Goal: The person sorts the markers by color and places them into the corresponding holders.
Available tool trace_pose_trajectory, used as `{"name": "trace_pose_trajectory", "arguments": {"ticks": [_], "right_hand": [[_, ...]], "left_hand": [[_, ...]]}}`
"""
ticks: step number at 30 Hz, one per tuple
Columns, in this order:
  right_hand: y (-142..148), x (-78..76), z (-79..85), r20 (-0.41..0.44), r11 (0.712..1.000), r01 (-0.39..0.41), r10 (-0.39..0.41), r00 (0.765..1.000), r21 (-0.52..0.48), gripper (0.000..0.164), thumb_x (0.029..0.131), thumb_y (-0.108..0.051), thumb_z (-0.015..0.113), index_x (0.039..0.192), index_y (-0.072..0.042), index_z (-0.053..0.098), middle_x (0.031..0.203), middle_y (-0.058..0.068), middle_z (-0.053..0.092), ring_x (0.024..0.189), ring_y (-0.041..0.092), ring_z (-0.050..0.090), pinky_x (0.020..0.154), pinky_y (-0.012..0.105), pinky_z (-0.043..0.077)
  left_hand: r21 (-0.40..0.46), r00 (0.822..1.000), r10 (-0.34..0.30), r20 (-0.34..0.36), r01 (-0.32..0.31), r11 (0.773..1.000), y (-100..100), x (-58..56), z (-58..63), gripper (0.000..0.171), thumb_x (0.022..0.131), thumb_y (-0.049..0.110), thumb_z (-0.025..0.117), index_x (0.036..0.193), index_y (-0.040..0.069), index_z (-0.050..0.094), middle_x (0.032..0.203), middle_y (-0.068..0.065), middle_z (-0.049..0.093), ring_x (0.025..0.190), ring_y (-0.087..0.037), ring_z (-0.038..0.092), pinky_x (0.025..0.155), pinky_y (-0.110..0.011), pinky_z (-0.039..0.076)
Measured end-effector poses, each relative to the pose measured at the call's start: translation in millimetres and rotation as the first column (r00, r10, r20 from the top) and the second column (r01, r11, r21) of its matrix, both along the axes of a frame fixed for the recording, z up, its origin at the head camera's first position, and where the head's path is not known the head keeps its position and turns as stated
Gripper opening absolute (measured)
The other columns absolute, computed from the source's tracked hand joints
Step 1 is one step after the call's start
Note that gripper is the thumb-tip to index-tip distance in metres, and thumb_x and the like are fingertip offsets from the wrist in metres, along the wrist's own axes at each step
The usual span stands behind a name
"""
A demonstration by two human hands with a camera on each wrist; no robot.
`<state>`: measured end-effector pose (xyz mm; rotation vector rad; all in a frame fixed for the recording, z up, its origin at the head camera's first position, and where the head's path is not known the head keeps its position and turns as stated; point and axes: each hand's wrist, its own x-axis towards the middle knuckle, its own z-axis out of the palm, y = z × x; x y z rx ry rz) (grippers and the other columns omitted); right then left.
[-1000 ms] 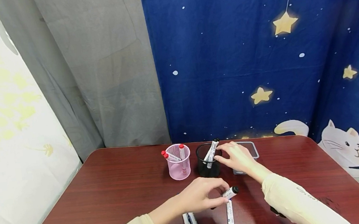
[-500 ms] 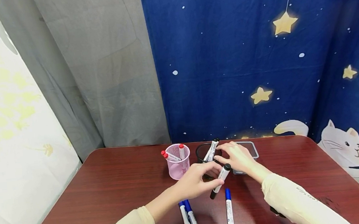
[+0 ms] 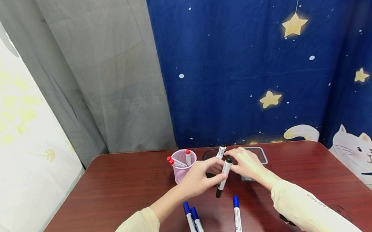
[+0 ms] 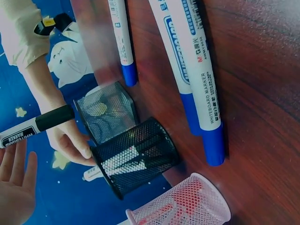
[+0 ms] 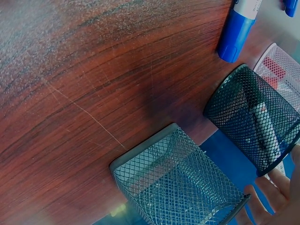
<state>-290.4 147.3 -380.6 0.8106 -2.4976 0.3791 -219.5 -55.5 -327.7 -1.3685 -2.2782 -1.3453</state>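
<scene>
My left hand (image 3: 198, 177) pinches a whiteboard marker (image 3: 225, 173) with a black cap between thumb and fingers. The marker tilts in front of the black mesh pen cup (image 4: 161, 140), its black cap end pointing up. In the head view the left hand hides most of that cup. Two markers with white barrels lean inside it, one of them a black-capped marker (image 3: 221, 151) sticking out above the rim. My right hand (image 3: 246, 162) holds the black cup at its rim, fingertips (image 5: 277, 180) right at the edge.
Left of the black cup stands a pink mesh cup (image 3: 180, 176) with several red-capped markers. A grey mesh holder (image 5: 173, 183) stands to the right, partly behind the right hand. Three blue-capped markers lie nearer on the table, two side by side (image 3: 198, 231) and one apart (image 3: 237, 221).
My left hand has carried the black-capped marker up and away from the blue-capped markers toward the black cup, turning it steeper. The right hand has stayed at the cup.
</scene>
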Motion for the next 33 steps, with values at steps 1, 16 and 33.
{"name": "trace_pose_trajectory", "arguments": {"ticks": [1, 16, 33], "right_hand": [[0, -0.4, -0.6, -0.007, 1.000, -0.003, 0.003, 1.000, -0.003, 0.034, 0.071, -0.025, 0.071, 0.100, -0.010, 0.064, 0.098, 0.005, 0.063, 0.091, 0.022, 0.056, 0.072, 0.038, 0.046], [0, -1.6, -3.6, -0.018, 1.000, 0.007, -0.007, 1.000, -0.014, 0.034, 0.077, -0.039, 0.065, 0.098, -0.012, 0.065, 0.091, 0.003, 0.063, 0.084, 0.019, 0.056, 0.069, 0.037, 0.046], [-1, -0.2, -1.8, -0.001, 1.000, 0.017, -0.017, 1.000, -0.009, 0.035, 0.077, -0.039, 0.065, 0.100, -0.012, 0.065, 0.090, 0.001, 0.063, 0.081, 0.018, 0.055, 0.063, 0.036, 0.045]], "left_hand": [[0.002, 1.000, 0.004, 0.008, -0.004, 1.000, 0, -0.5, 1.3, 0.020, 0.081, 0.010, 0.064, 0.099, 0.006, 0.058, 0.081, 0.000, 0.063, 0.075, -0.003, 0.058, 0.072, -0.022, 0.046], [0.042, 0.996, 0.073, 0.048, -0.075, 0.996, -1, 4.8, 31.5, 0.016, 0.081, 0.002, 0.061, 0.095, -0.003, 0.057, 0.085, -0.012, 0.062, 0.076, -0.019, 0.060, 0.072, -0.029, 0.047], [0.083, 0.988, 0.149, 0.042, -0.152, 0.985, 0, -16.9, 37.2, 0.016, 0.081, 0.000, 0.061, 0.095, -0.005, 0.057, 0.087, -0.015, 0.062, 0.077, -0.024, 0.060, 0.070, -0.030, 0.048]]}}
